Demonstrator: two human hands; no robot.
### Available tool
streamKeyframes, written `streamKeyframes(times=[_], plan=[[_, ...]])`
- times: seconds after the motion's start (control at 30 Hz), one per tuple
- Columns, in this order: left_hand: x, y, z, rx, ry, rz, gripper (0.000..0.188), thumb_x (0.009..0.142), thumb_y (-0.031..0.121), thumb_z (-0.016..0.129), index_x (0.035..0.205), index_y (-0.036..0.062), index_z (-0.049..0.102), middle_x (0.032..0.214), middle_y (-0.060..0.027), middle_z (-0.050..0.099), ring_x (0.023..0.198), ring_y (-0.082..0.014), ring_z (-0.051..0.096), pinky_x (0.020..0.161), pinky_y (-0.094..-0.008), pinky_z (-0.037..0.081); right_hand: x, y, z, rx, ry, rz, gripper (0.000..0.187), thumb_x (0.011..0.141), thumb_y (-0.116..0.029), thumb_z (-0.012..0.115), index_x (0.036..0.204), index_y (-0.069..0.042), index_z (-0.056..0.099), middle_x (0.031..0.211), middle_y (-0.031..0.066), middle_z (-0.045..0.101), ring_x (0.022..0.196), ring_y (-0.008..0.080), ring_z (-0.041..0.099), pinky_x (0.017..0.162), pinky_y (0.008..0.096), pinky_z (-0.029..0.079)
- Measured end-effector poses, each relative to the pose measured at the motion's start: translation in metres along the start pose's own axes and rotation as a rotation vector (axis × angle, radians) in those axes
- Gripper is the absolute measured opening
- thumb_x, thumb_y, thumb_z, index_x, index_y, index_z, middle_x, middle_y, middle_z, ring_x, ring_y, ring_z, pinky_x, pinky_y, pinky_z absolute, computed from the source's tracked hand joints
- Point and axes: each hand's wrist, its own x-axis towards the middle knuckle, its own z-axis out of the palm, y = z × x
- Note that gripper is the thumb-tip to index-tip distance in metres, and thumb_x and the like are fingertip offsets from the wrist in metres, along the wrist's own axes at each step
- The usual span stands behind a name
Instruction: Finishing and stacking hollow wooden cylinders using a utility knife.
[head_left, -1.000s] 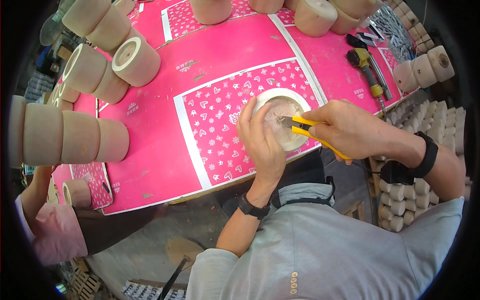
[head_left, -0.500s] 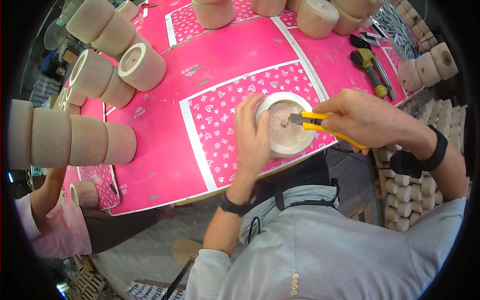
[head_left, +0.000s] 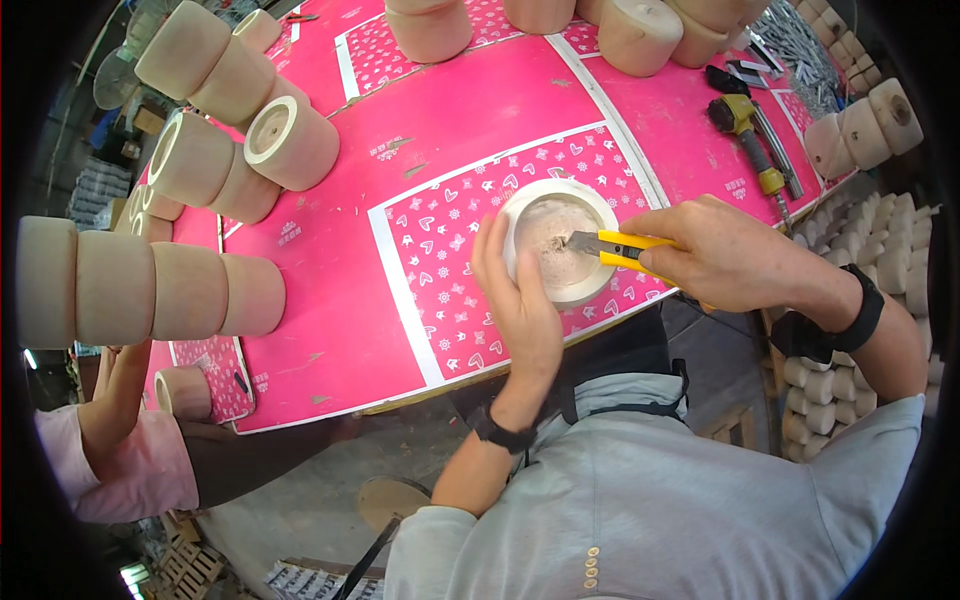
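Observation:
A round, pale wooden block (head_left: 604, 215) with a recessed top stands on the pink patterned sheet near the table's front edge. My left hand (head_left: 528, 318) grips its left side, with the thumb against the near rim and the fingers along the outer wall. In my right hand (head_left: 728, 250) is a yellow utility knife (head_left: 610, 250), held from the right. Its blade reaches over the rim, and the tip is at a small dark, rough hole in the middle of the recess. Whether the tip goes into the hole I cannot tell.
Stacked wooden blocks (head_left: 190, 290) line the left, and more stand at the back. A yellow-and-black power tool (head_left: 748, 140) lies at the right near a pile of metal pieces (head_left: 800, 75). Another person's arm (head_left: 110, 410) shows at far left. Blocks (head_left: 820, 400) are piled below right.
The knife's blade tip has moved a little left to the hole in the recess. My left hand stays on the block, its fingers shifted slightly down the side. The whole view has shifted slightly.

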Motion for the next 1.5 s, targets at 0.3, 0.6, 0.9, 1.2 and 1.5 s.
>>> streamKeyframes(times=[0.3,0.6,0.9,1.2,1.5], plan=[[0.031,0.004,-0.032,0.216,-0.252,0.088,0.046,0.099,0.019,0.049,0.14,-0.0015,0.043,0.142,-0.0212,0.04,0.134,-0.0321,0.039,0.112,-0.0423,0.03,0.003,-0.005,0.008,-0.026,0.007,-0.078,0.031,0.087,-0.01,0.049,0.107,0.009,0.063,0.093,0.0304,0.065,0.091,0.0432,0.064,0.082,0.0469,0.05],[0.048,-0.016,-0.02,-0.104,-0.385,-0.088,0.038,0.099,0.017,0.044,0.13,-0.0021,0.053,0.13,-0.02,0.055,0.121,-0.0292,0.053,0.104,-0.0387,0.039,0.015,-0.012,0.025,-0.003,-0.001,0.022,0.041,0.091,-0.013,0.053,0.128,0.006,0.056,0.081,0.0237,0.066,0.071,0.0285,0.067,0.067,0.0381,0.051],[0.026,-0.016,-0.013,0.005,-0.196,0.067,0.038,0.102,0.016,0.039,0.132,-0.0008,0.053,0.129,-0.0166,0.056,0.119,-0.0225,0.054,0.101,-0.0341,0.041,0.005,-0.011,0.016,-0.234,-0.055,-0.114,0.036,0.091,-0.01,0.055,0.122,0.007,0.057,0.08,0.0238,0.065,0.073,0.035,0.067,0.064,0.0441,0.05],[-0.014,-0.004,0.004,0.043,0.052,0.095,0.041,0.1,0.012,0.04,0.139,-0.002,0.044,0.142,-0.0156,0.043,0.133,-0.0256,0.041,0.111,-0.038,0.032,0.001,-0.015,0.013,-0.56,0.032,-0.312,0.031,0.072,0.0,0.062,0.102,0.008,0.061,0.07,0.0236,0.064,0.069,0.0392,0.066,0.063,0.0453,0.052],[0.035,-0.015,-0.025,-0.016,-0.263,0.064,0.043,0.099,0.018,0.045,0.136,-0.0034,0.046,0.135,-0.02,0.049,0.129,-0.0302,0.045,0.109,-0.0407,0.033,-0.003,-0.002,0.011,-0.159,0.06,-0.184,0.03,0.085,-0.003,0.053,0.109,0.009,0.064,0.079,0.0292,0.064,0.073,0.0434,0.064,0.07,0.0478,0.052]])
